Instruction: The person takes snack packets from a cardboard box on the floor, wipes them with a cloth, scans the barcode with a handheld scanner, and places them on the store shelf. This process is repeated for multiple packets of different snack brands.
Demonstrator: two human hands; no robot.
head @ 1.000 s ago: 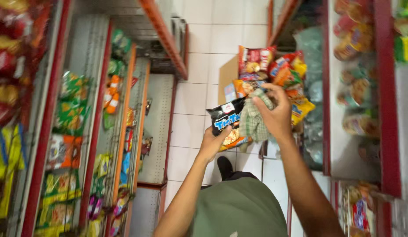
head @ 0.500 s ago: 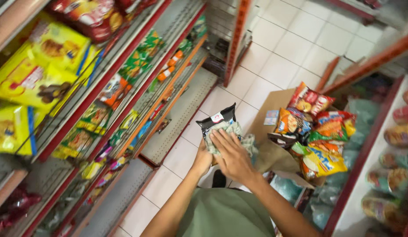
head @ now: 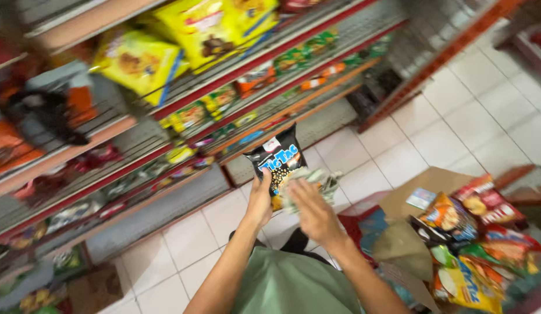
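On your far left, the red-edged wire shelves (head: 136, 125) run up and away, blurred by your head turn. Large yellow snack bags (head: 136, 61) sit along the upper tier near its front edge, and smaller green and orange packets (head: 253, 81) line the tiers below, too smeared to tell apart.

Moving in, your left hand (head: 260, 200) is closed around the lower left edge of a black snack packet (head: 279, 163), thumb on the front, holding it upright above the white tiled floor (head: 422, 139), just in front of the lowest shelf edge.

Your right hand (head: 314, 212) comes next, just beside that packet. Its fingers are curled on a pale greenish packet (head: 317, 180), which lies against the black one's right side; motion blur hides how firmly the fingers close, but the packet is in the hand. Your green-shirted front fills the bottom edge of the view.

To the right, an open cardboard box (head: 424, 186) stands on the floor, its flap raised, with mixed red, orange and yellow snack bags (head: 480, 232) heaped in it toward its right side.
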